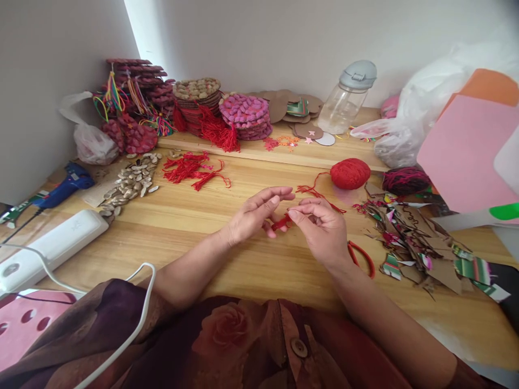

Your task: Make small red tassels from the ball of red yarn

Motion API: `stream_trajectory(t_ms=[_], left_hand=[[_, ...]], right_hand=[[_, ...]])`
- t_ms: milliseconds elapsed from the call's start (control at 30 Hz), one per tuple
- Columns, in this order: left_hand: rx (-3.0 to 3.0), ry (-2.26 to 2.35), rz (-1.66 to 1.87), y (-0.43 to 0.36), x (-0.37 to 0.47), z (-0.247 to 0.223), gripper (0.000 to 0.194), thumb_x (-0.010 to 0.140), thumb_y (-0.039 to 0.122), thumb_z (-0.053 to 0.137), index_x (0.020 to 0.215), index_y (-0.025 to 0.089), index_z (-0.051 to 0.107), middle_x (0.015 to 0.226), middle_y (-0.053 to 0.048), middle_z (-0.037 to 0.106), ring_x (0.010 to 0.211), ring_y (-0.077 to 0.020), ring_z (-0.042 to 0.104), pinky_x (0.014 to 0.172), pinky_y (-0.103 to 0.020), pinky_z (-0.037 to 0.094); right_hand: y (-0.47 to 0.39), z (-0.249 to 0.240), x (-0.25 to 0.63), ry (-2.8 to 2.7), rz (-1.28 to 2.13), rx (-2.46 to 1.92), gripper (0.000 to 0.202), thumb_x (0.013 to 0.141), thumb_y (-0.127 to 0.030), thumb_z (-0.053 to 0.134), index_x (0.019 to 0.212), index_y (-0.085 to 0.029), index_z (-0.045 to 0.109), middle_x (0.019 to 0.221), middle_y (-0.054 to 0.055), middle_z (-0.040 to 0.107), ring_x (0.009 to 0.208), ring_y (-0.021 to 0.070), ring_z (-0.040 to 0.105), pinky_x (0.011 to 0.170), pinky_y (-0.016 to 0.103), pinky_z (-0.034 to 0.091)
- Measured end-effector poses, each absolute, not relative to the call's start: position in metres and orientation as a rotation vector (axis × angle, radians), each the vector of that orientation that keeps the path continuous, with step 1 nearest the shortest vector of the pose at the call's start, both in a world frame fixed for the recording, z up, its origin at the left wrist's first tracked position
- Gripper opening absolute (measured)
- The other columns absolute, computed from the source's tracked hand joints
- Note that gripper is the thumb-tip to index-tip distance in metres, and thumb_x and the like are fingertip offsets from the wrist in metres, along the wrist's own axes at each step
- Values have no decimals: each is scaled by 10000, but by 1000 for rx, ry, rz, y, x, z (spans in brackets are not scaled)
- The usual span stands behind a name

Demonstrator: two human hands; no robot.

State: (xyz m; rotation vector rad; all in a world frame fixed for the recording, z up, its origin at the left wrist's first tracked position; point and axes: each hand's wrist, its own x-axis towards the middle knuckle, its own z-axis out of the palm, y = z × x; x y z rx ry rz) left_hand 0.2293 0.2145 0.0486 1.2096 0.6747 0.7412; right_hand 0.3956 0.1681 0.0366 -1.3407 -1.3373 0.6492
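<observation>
Above the desk (182, 221), the right hand (324, 232) pinches a red yarn bundle (280, 222) at the left hand (252, 217), whose grip is unclear, apparently winding or tying, which calls for steady tension.

Yarn ball (350, 173) on table (182, 213), right of tassels (188, 168); bottle (338, 111) behind; glue gun (67, 187) far left.

Head-worn view: faces forward, down over tabletop (190, 210).
</observation>
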Motion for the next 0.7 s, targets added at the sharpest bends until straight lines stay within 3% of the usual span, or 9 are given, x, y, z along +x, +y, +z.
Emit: stream_trajectory(t_ms=[100,300,533,700], left_hand=[[1118,580,688,216,228,47,472,938,490,435,1312,208,497,1384,-172,516,676,-152,685,458,-217,501],[1033,514,548,215,232,38,573,926,577,391,1288,155,534,1005,-152,687,647,-169,678,495,-242,523],[1037,549,505,213,235,38,495,826,550,615,1039,107,669,904,-116,701,663,-134,660,600,-251,551],[1087,631,471,213,235,36,372,756,418,745,954,104,720,816,-71,707,621,-95,631,596,-218,533]], right_hand=[[168,37,398,-1332,675,-1359,94,776,-310,735,824,-233,760,905,45,634,874,187,596,696,312,474],[168,36,401,-1242,813,-1363,141,771,-354,735,789,-215,749,916,51,641,831,179,605,656,297,483],[171,39,405,-1156,929,-1275,109,785,-326,730,787,-217,730,814,11,671,747,141,607,656,275,466],[173,44,408,-1088,937,-1264,116,772,-309,738,768,-198,705,802,6,656,713,118,579,629,252,450]])
